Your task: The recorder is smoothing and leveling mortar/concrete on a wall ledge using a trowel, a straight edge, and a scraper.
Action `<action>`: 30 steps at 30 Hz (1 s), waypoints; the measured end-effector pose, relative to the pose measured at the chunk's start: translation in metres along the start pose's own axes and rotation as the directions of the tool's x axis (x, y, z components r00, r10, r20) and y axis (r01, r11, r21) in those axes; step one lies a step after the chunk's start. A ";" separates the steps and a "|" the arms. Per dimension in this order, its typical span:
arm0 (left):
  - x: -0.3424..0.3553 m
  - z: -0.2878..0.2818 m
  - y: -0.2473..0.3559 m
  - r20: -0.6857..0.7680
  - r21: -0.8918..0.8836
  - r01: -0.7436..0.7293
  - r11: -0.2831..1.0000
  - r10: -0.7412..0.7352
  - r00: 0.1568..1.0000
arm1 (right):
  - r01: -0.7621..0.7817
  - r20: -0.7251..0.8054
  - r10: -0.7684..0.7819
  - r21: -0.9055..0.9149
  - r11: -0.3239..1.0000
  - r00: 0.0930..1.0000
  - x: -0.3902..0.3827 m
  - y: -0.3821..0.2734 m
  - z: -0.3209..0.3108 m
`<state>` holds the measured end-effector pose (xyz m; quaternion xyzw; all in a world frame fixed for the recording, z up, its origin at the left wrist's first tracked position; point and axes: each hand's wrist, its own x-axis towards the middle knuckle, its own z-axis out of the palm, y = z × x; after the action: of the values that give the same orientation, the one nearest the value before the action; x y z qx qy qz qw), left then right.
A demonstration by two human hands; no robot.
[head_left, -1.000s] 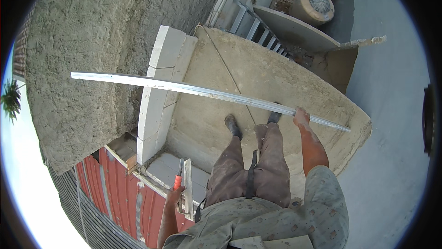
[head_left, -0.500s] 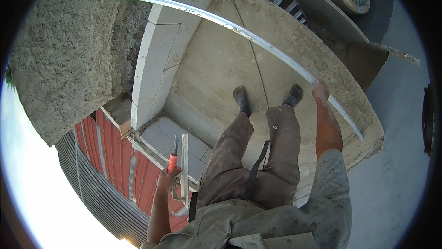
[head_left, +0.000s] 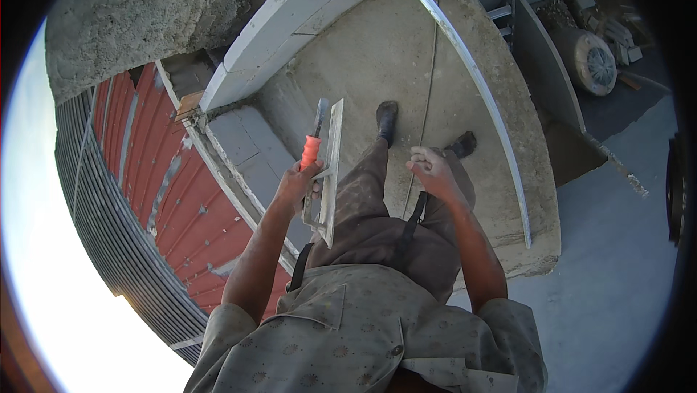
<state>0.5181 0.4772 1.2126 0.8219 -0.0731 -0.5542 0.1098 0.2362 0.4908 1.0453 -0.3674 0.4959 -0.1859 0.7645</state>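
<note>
My left hand is closed around a red-handled tool with a narrow metal blade pointing away from me. The same hand also grips a plastering float, its long, thin plate edge-on and smeared with pale residue. My right hand, in front of my right thigh, has its fingers curled in with nothing visible in them. Beyond it, a long silvery metal straightedge rests on the concrete slab, apart from both hands. Its far end runs out of view.
A pale block wall borders the slab on the left. A thin cord runs between my boots. Red sheet metal lies below at left. Past the slab's right edge are an upright board and a wrapped round bundle at a lower level.
My right hand has let go of the straightedge and come in toward my body. My left hand has risen toward the middle with both tools. The view has turned.
</note>
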 end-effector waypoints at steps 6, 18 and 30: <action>-0.011 0.030 -0.032 -0.034 -0.103 -0.207 0.973 0.205 0.978 | 0.394 -0.031 -0.437 -0.379 0.837 0.899 -0.061 -0.111 0.092; -0.037 -0.009 -0.083 -0.089 0.234 -0.584 0.777 0.615 0.783 | 0.004 -0.198 -0.063 -0.285 0.959 0.978 -0.031 -0.133 0.205; -0.006 -0.164 -0.120 -0.193 0.038 -0.684 0.728 0.677 0.710 | 0.053 -0.046 -0.062 -0.171 0.984 0.997 0.048 -0.171 0.347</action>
<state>0.6673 0.6108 1.2456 0.7849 -0.3495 -0.3932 0.3275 0.5815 0.4774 1.2254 -0.4406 0.5184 -0.1742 0.7119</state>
